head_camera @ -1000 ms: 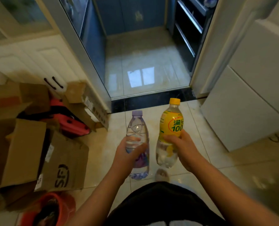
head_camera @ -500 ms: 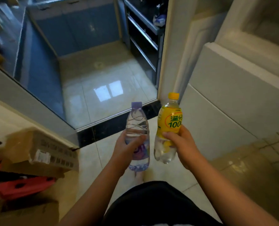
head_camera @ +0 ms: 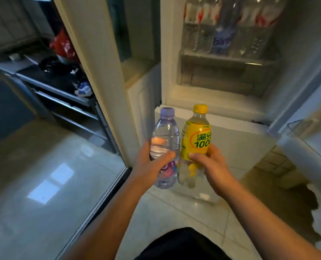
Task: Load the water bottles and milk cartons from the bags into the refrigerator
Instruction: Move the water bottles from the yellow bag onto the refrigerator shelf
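At frame centre, the left hand [head_camera: 150,166] is wrapping fingers and thumb around a clear plastic water bottle with a lilac cap [head_camera: 167,132]. The right hand [head_camera: 212,164] is gripping a yellow-labelled, yellow-capped clear bottle [head_camera: 195,136] just beside it, below the open white refrigerator [head_camera: 202,98] at upper right.

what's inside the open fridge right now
A row of clear bottles stands on the shelf of the fridge, some red-and-white labelled, one blue. The drawer beneath is frosted and blurred; its contents cannot be seen.
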Available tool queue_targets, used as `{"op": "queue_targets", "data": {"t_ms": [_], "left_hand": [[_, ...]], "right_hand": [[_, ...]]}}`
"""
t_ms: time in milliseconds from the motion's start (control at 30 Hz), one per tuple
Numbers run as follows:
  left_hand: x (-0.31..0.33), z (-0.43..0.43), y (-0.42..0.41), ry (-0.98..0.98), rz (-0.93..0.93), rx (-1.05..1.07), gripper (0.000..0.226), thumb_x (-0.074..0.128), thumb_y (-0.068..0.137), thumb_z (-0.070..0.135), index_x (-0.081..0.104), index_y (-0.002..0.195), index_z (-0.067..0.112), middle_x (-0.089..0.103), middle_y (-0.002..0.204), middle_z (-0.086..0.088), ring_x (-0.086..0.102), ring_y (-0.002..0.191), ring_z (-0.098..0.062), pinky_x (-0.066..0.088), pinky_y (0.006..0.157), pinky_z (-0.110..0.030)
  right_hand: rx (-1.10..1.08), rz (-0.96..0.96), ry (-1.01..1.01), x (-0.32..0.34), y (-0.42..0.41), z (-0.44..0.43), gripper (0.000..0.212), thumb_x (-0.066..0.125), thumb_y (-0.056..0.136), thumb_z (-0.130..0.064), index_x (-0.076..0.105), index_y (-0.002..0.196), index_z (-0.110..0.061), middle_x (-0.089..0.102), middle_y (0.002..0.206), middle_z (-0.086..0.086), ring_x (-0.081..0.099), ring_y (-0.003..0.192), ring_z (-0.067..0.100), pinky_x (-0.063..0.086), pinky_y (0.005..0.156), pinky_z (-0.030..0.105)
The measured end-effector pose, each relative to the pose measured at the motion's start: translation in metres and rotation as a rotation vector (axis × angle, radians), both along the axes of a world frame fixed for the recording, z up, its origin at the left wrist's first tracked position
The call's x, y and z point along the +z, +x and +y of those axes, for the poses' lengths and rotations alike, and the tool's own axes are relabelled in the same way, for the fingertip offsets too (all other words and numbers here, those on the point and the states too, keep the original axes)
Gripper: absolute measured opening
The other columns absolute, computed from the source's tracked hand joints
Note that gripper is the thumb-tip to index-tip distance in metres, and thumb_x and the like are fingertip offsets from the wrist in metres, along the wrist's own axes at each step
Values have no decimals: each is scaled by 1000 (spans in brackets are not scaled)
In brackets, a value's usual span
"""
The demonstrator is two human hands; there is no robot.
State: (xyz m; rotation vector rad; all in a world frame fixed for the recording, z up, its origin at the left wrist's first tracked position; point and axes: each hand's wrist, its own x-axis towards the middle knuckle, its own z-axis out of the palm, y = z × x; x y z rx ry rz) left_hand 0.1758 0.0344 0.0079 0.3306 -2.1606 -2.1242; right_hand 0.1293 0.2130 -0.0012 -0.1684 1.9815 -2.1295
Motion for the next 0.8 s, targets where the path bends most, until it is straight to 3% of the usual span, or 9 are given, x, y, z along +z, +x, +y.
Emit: {"op": "queue_targets", "data": {"t_ms": [133,267,433,600,700,800], "left_hand": [[45,-7,-70,-18,165,-111,53,78,62,34,60,112,25,74,96,4,71,90,-10,57,76,-26],[99,-4,-131,0,331,-202,63,79,58,40,59,116,24,73,104,-4,71,97,-22,58,82,-35],[171,4,-200,12,566,-248,63,79,60,37,58,119,27,72,110,-5,69,102,-23,57,85,-39],[255,14,-260,-19,801,-272,65,77,64,33,55,123,19,71,110,-2,69,103,-18,56,79,-27],[304,19,-291,-75,912,-268,60,79,68,23,55,124,21,70,110,1,69,102,-14,56,80,-26],[345,23,-319,-116,1036,-251,57,76,70,15,55,123,20,70,109,3,68,101,-11,56,81,-25]], "right_hand": [[-94,136,-36,46,-51,-3,38,65,82,9,57,111,-14,74,82,-13,67,76,0,52,68,17],[-133,314,-55,104,-98,-1,43,65,67,-9,56,109,-17,73,85,-12,66,78,1,50,64,16],[-155,555,-90,179,-160,5,49,62,68,-6,54,115,-16,73,90,-12,66,85,2,51,74,18],[-183,796,-118,260,-221,12,56,72,63,-17,53,116,-16,72,96,-10,66,90,5,53,80,23],[-189,925,-147,307,-256,17,51,66,69,-2,52,117,-15,72,96,-9,66,90,7,53,79,24],[-196,1035,-162,349,-285,20,49,64,70,0,53,115,-16,71,95,-6,67,89,9,52,76,24]]}}
